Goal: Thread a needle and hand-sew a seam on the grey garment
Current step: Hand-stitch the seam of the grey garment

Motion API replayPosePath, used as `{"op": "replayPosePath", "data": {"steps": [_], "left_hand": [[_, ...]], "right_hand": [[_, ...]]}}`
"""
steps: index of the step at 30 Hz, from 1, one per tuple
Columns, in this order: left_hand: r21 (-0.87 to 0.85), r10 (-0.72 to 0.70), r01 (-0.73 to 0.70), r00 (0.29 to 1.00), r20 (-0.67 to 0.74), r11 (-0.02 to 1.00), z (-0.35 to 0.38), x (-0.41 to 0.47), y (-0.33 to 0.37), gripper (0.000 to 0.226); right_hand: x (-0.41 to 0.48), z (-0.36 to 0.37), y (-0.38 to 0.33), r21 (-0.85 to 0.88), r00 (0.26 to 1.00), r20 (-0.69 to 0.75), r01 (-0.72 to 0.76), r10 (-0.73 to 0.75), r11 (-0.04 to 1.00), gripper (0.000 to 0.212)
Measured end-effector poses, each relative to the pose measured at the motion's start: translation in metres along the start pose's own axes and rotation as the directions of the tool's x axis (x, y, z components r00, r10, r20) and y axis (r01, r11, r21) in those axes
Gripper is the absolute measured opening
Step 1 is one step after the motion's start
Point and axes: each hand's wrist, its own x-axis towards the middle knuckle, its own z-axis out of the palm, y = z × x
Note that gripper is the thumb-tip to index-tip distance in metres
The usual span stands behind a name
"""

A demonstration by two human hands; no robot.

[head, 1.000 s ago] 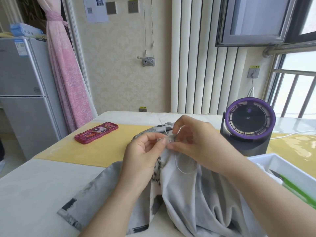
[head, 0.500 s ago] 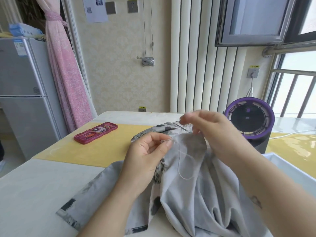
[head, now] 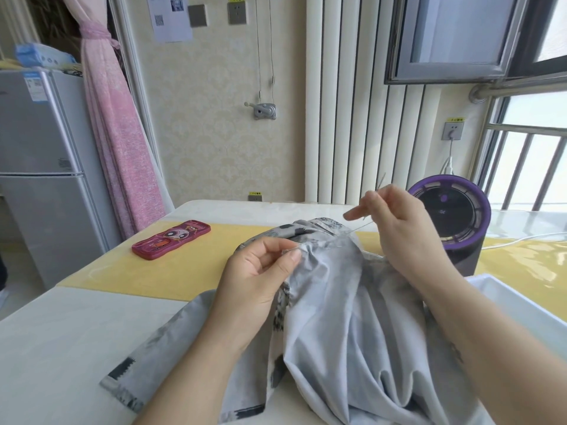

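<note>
The grey garment (head: 343, 317) with dark printed patches lies bunched on the table in front of me. My left hand (head: 260, 277) pinches a raised fold of it between thumb and fingers. My right hand (head: 399, 228) is lifted up and to the right of that fold, pinching a thin needle (head: 381, 180) whose tip points upward. A pale thread (head: 362, 227) runs taut from the fabric near the fold up to my right hand.
A red patterned case (head: 171, 239) lies on the yellow table mat (head: 190, 271) at left. A purple-rimmed round fan (head: 451, 219) stands at the right, its cable trailing off. A white tray (head: 521, 308) sits at the right edge. A fridge stands far left.
My right hand has drawn the needle out of the fold and moved up and to the right, pulling the slack thread loop taut. My left hand keeps its pinch on the fold.
</note>
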Motion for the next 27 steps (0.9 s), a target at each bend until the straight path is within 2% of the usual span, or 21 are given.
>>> {"op": "replayPosePath", "data": {"steps": [6,9,12,16,20,23,27], "left_hand": [[0.007,-0.015,0.014,1.0,0.006,1.0,0.0,0.001,0.0,0.014],[-0.019,-0.027,0.028,0.999,0.02,0.999,0.0,0.0,0.0,0.013],[-0.044,-0.027,0.028,0.999,0.038,0.999,0.0,0.0,0.0,0.007],[-0.05,-0.021,0.025,0.998,0.063,0.998,0.0,-0.002,0.001,0.012],[-0.017,-0.03,0.031,0.998,0.056,0.999,-0.002,-0.001,0.001,0.012],[0.039,-0.034,0.032,0.998,0.05,0.999,-0.003,0.001,0.0,0.007],[0.088,-0.039,0.035,0.998,0.051,0.996,-0.002,0.001,-0.002,0.013]], "right_hand": [[-0.004,-0.001,-0.008,-0.07,0.998,0.014,0.067,-0.066,0.995,0.021],[-0.01,0.003,-0.016,-0.025,0.983,0.147,0.119,-0.114,0.993,0.023],[-0.018,0.012,-0.018,-0.068,0.943,0.282,0.207,-0.18,0.976,0.023],[-0.021,0.017,-0.012,-0.192,0.919,0.308,0.315,-0.248,0.929,0.02],[-0.018,0.016,-0.006,-0.271,0.9,0.373,0.34,-0.228,0.9,0.028],[-0.014,0.011,-0.001,-0.327,0.903,0.377,0.337,-0.205,0.883,0.019],[-0.012,0.008,0.001,-0.382,0.904,0.391,0.329,-0.171,0.864,0.016]]}}
